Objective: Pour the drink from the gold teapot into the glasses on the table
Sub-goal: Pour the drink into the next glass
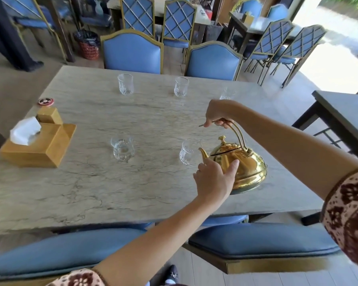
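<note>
The gold teapot (248, 168) is lifted and tilted left at the table's near right, its spout at the rim of a clear glass (188, 152). My right hand (217, 114) is shut on the teapot's handle from above. My left hand (215, 178) rests against the teapot's front side below the spout, fingers spread. Another glass (122, 148) stands to the left of the first. Three more glasses stand along the far side: left (125, 84), middle (181, 86), and right (226, 93), partly hidden by my right hand.
A wooden tissue box (39, 145) sits at the marble table's (91, 193) left edge, with a round red coaster (46, 101) behind it. Blue padded chairs (132, 52) stand at the far and near sides. Another table (343, 112) is on the right.
</note>
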